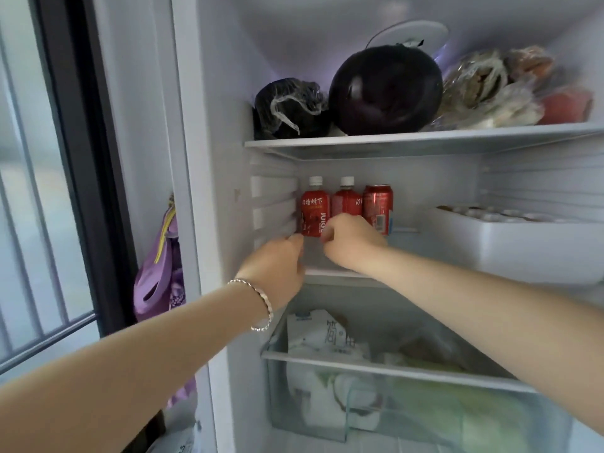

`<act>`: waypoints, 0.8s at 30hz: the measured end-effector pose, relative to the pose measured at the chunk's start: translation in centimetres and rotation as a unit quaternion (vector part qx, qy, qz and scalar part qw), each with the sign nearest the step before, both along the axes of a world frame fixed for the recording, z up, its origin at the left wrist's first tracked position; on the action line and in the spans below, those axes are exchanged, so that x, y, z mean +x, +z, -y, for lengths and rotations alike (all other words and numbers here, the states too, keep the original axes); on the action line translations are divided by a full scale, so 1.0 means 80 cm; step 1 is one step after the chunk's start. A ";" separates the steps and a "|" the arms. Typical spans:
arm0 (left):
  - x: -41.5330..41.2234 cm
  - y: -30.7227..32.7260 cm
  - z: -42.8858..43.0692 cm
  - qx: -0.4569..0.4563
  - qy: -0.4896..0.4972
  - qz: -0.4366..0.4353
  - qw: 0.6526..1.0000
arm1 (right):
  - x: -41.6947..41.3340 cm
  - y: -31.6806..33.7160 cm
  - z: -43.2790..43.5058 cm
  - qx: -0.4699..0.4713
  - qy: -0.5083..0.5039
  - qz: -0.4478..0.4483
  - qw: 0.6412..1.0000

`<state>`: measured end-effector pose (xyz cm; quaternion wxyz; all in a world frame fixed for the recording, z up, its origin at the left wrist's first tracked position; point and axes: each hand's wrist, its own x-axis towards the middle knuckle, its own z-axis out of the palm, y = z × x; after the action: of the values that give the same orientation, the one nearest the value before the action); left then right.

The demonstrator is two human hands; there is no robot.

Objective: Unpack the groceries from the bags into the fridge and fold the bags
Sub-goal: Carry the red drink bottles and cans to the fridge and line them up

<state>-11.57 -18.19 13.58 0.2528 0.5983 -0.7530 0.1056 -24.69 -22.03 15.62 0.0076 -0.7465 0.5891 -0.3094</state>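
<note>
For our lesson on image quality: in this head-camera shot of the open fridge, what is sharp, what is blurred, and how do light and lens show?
Head view: sharpest on the two red white-capped juice bottles; head view: the clear plastic crisper drawer is soft, the grey window bars blurred and bowed; head view: violet-tinged light glows behind the round, glossy dark purple aubergine.

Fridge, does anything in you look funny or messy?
Nothing is spilled or tipped: the left bottle, the right bottle and the red can stand upright in a row. The only funny thing is outside, left of the fridge: what looks like a purple clog hangs there.
</note>
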 end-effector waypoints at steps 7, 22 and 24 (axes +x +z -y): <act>0.037 -0.019 -0.108 0.209 0.088 0.042 0.973 | 0.063 -0.023 -0.107 0.006 0.179 -0.083 0.980; 0.145 -0.211 -0.571 0.296 0.564 -0.145 0.757 | 0.235 -0.221 -0.457 0.107 0.574 -0.304 0.752; 0.142 -0.232 -0.657 0.293 0.610 -0.178 0.714 | 0.250 -0.243 -0.527 0.104 0.611 -0.307 0.722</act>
<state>-0.24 34.34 -4.96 0.0748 0.9795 -0.1592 -0.0980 -4.73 20.16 -3.79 0.0913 -0.9932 0.0039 0.0716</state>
